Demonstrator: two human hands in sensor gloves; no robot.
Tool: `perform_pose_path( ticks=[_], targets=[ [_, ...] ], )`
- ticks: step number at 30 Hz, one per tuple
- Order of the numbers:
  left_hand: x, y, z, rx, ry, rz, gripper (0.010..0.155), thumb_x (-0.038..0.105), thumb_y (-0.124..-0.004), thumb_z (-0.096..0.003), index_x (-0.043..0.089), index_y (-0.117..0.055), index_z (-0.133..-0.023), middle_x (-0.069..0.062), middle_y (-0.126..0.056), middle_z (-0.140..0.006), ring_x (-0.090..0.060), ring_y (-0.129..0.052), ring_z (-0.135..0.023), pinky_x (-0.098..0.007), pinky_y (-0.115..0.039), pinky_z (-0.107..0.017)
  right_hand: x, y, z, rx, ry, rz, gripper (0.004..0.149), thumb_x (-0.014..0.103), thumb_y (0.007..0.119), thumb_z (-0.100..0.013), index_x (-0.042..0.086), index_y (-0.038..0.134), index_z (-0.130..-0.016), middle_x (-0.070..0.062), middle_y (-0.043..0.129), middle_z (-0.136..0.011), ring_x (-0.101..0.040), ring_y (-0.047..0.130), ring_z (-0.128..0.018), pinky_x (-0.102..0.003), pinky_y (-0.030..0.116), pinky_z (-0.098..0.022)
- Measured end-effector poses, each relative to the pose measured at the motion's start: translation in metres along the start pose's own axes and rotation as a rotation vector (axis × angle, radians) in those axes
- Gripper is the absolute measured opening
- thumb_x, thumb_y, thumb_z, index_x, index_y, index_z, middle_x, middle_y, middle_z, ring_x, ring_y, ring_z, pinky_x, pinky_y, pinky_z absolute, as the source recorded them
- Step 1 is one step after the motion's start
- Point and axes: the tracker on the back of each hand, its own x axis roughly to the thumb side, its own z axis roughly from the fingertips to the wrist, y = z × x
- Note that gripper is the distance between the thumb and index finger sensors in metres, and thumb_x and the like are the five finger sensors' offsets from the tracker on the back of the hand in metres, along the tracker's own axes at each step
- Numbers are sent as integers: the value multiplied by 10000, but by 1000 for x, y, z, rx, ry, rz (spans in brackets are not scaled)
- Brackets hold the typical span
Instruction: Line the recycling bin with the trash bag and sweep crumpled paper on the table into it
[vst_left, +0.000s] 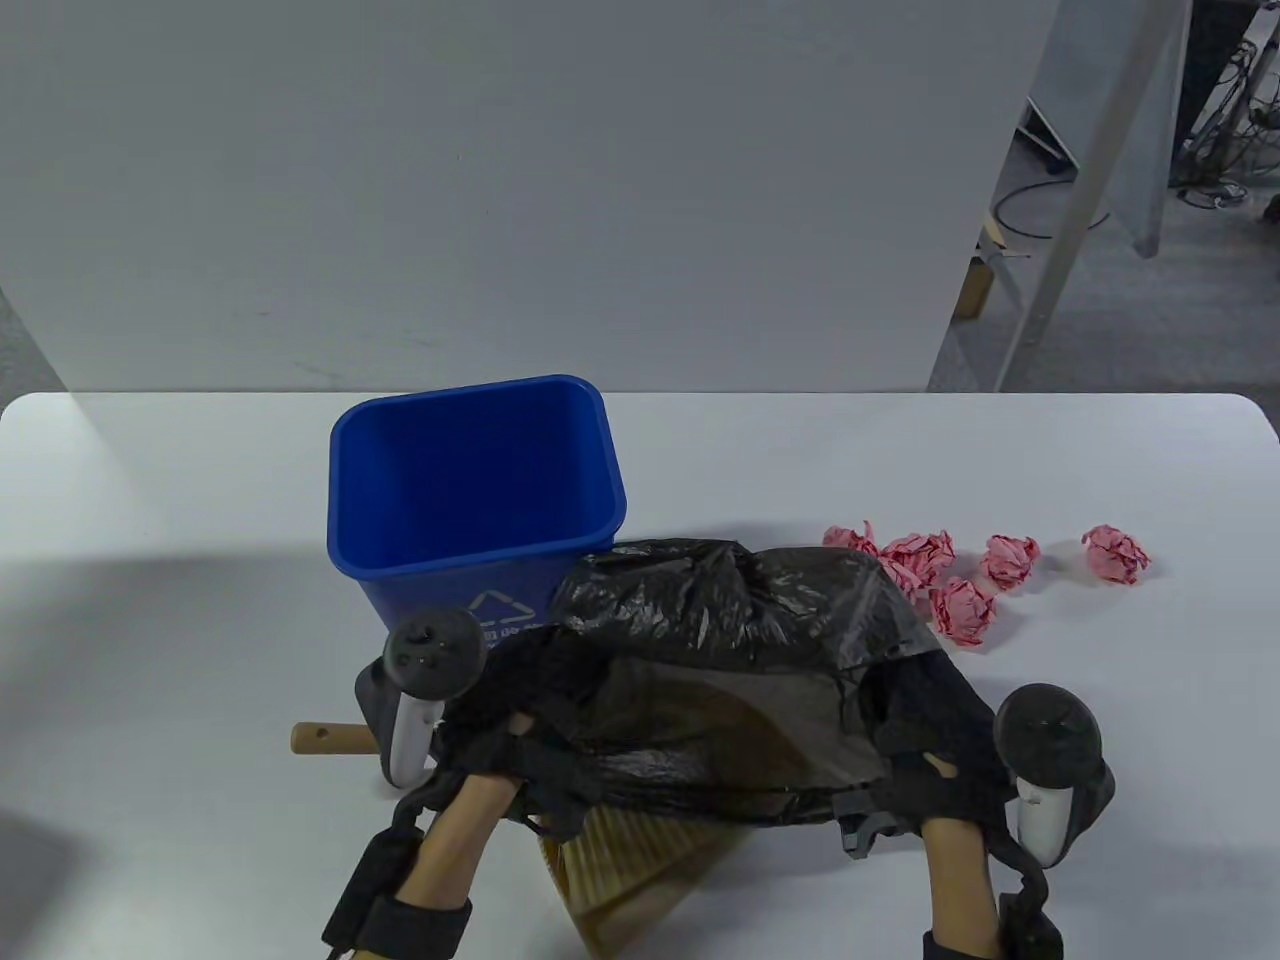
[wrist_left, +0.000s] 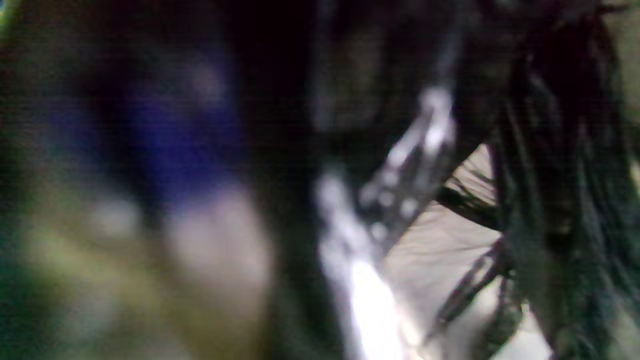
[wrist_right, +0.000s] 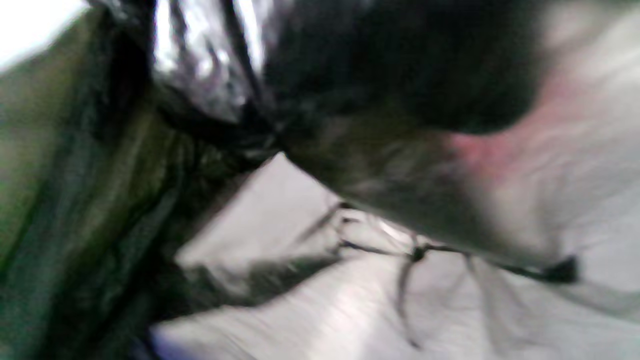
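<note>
A blue recycling bin (vst_left: 470, 490) stands upright and unlined at the table's middle. Just in front of it, a black trash bag (vst_left: 730, 640) is spread between my hands. My left hand (vst_left: 520, 745) grips its left edge, my right hand (vst_left: 925, 750) grips its right edge. Several pink crumpled paper balls (vst_left: 965, 608) lie to the bag's right. A hand broom (vst_left: 630, 850) lies under the bag, its wooden handle (vst_left: 330, 739) poking out left. Both wrist views are blurred; the left wrist view shows shiny black bag plastic (wrist_left: 400, 165), the right wrist view shows bag plastic (wrist_right: 210, 65) too.
The white table (vst_left: 150, 600) is backed by a grey wall panel (vst_left: 500, 180). Beyond the table's far right corner are metal frame legs (vst_left: 1060, 250) and floor cables (vst_left: 1210, 190).
</note>
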Motion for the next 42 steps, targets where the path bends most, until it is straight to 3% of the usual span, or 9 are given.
perform_pose_path(
  ticks=[8, 13, 17, 20, 24, 29, 34, 38, 42],
  targets=[
    [1, -8, -7, -209, 13, -119, 529, 545, -680, -597, 135, -982, -746, 51, -1059, -466, -47, -974, -127, -401, -902, -242, 0, 4, 0, 68, 2, 161, 463, 437, 622, -614, 134, 804, -912, 69, 988, -380, -106, 933, -164, -416, 886, -320],
    [4, -26, -7, -308, -23, -125, 495, 500, -690, -607, 167, -871, -925, 7, -1007, -681, -92, -1002, -325, -455, -874, -385, 7, 29, 7, 394, -127, 229, 464, 435, 618, -617, 155, 778, -950, -16, 988, -503, -182, 953, -279, -495, 842, -401],
    [7, -38, -7, -394, -99, -71, 491, 508, -660, -613, 247, -807, -1002, -64, -834, -987, -200, -962, -686, -565, -770, -590, 15, 52, 16, 641, -258, 297, 462, 458, 610, -618, 204, 773, -969, -162, 847, -839, -329, 908, -596, -620, 717, -552],
    [9, -47, -6, -518, -161, 25, 491, 529, -648, -615, 287, -794, -1017, -124, -562, -1204, -380, -701, -1028, -717, -550, -712, 20, 63, 23, 732, -354, 269, 453, 470, 609, -615, 237, 781, -963, -248, 654, -1036, -452, 759, -828, -727, 569, -611],
    [11, -56, -5, -571, -252, 129, 500, 541, -633, -612, 328, -767, -1044, -112, -460, -1271, -502, -440, -1166, -774, -407, -743, 26, 65, 28, 720, -456, 163, 436, 485, 601, -612, 288, 775, -959, -315, 388, -1174, -608, 404, -982, -792, 362, -620],
    [9, -71, -4, -741, -274, 351, 553, 544, -588, -615, 492, -541, -1164, -73, -257, -1318, -553, -323, -1162, -778, -395, -750, 28, 67, 31, 699, -503, -43, 423, 478, 597, -609, 299, 768, -951, -381, 149, -1170, -683, 162, -955, -813, 273, -594],
    [9, -91, -1, -861, -280, 556, 584, 533, -594, -608, 555, -413, -1163, -3, -160, -1300, -557, -305, -1152, -772, -431, -751, 31, 75, 36, 754, -531, -159, 425, 469, 610, -606, 266, 793, -931, -385, 211, -1166, -693, 254, -956, -835, 362, -579],
    [11, -95, 3, -834, -297, 545, 590, 549, -579, -605, 591, -354, -1149, 56, -85, -1288, -518, -262, -1177, -770, -414, -761, 37, 84, 46, 759, -577, -127, 432, 466, 607, -607, 257, 783, -941, -373, 194, -1163, -689, 297, -960, -837, 439, -574],
    [21, -86, 8, -804, -356, 649, 593, 561, -558, -612, 598, -316, -1152, 81, -51, -1286, -499, -230, -1190, -765, -401, -771, 51, 93, 57, 685, -592, -289, 434, 462, 612, -611, 245, 790, -942, -349, 214, -1174, -686, 300, -960, -838, 449, -568]
  ],
)
